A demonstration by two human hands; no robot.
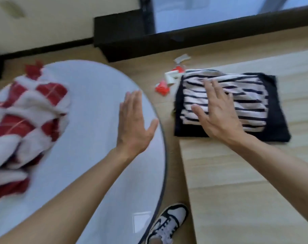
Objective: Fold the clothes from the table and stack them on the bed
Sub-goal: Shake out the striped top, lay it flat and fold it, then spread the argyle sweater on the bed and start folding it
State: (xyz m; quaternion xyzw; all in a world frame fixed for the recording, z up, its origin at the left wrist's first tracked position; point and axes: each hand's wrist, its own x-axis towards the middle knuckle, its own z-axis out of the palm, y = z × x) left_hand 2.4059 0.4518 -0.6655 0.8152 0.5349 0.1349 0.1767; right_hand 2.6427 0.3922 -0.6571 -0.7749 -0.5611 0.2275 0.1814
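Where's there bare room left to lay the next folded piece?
The wooden surface is bare in front of the folded stack, and beyond it. The round table is bare between the red-and-white garment and its right edge; its left is crowded.

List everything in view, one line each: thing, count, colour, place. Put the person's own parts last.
round table: one, pale grey-white with a dark rim, on the left
checked garment: one, red and white, unfolded, on the table's left side
wooden platform: one, light wood, on the right
black garment: one, black, folded, on the platform
striped garment: one, white with dark stripes, folded, on top of the black garment
scraps: several, red and white, on the floor beyond the stack
shoe: one, black and white, on the floor between table and platform
left hand: one, open, over the table's right edge
right hand: one, open, flat on the striped garment
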